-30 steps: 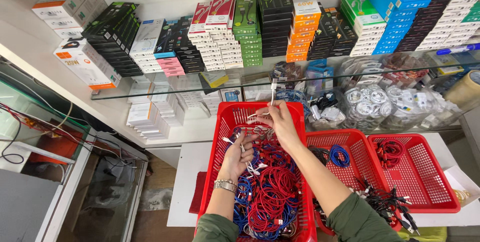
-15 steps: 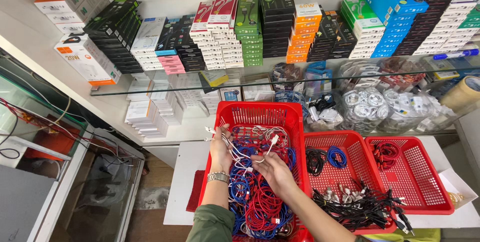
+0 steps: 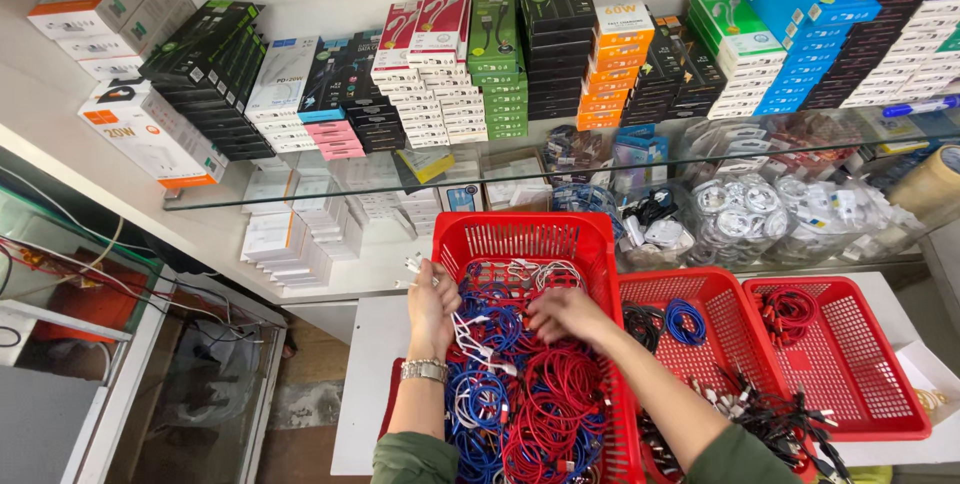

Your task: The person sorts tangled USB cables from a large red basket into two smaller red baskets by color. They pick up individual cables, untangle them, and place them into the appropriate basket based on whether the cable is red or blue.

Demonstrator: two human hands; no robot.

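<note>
Sorting through the tangle of red, blue and white cables (image 3: 530, 394) in the big red basket (image 3: 525, 234) on the white surface (image 3: 360, 394), the person has the left hand (image 3: 432, 306) clenched around a bunch of white cables (image 3: 470, 339), plug ends poking out past the basket's left rim, while the right hand (image 3: 562, 314) lies low on the heap with fingers curled into the wires; whether it grips one cannot be told. Doing this well probably calls for lifting one cable at a time and keeping the held bunch clear of the heap so loops do not snag. Two smaller red baskets (image 3: 850, 354) sit to the right, holding dark, blue and red coils. Above, on the glass shelf (image 3: 300, 194) and the wall behind, stand stacks of flat boxes: black, white, pink, green, orange and blue, with larger white cartons (image 3: 150, 134) at the left.
</note>
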